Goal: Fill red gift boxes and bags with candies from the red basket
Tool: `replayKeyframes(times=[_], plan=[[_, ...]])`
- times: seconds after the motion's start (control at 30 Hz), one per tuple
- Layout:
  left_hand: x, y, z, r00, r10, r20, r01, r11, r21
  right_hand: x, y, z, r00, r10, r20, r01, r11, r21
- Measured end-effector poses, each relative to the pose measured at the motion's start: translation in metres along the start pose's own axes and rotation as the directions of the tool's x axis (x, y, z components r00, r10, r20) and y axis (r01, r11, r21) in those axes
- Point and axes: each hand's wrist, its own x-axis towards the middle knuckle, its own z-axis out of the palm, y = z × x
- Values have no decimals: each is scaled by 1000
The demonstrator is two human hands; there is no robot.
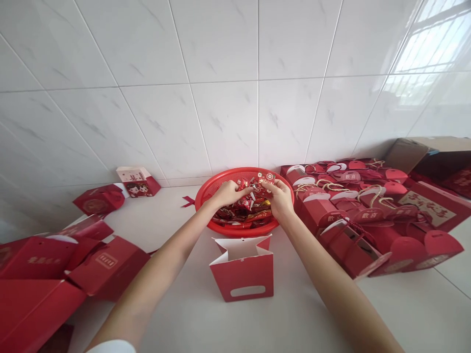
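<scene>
Probably light and slippery, the red printed candy packet (266, 178) over the red plastic colander (199, 200) suits an edge grip, the right hand (281, 197) pinching it, the left hand (228, 193) pinching a red-wrapped candy (247, 202).

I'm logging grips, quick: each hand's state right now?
Left hand: closed, apparently holding a wrapped sweet.
Right hand: closed, holding a red patterned packet.

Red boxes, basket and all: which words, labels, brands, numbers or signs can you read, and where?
"歡喜": rear rounded tab among the right-side boxes.
"歡喜": nearer rounded tab there.
Too blurred: gold marks on the left boxes; characters on the cream panel, far right.
Too small: print on the wrappers and the red packet at the right hand.
</scene>
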Motion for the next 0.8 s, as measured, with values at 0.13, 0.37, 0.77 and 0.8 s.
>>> replayKeyframes(times=[0.13, 0.37, 0.77, 0.8], plan=[[0, -3, -3, 995, -29, -95, 31, 999, 27, 1, 1, 1, 999, 11, -39, -11, 1000, 4], [-1, 24, 12, 886, 370, 281, -373, 927, -44, 7, 3, -1, 959, -135, -251, 148, 988, 33], [1, 1, 8, 988, 148, 52, -141, 982, -127, 2, -4, 3, 949, -70, -307, 97, 992, 76], [0, -4, 7, 991, 134, 24, -126, 970, -207, 3, -4, 2, 955, -61, -291, 85, 994, 69]])
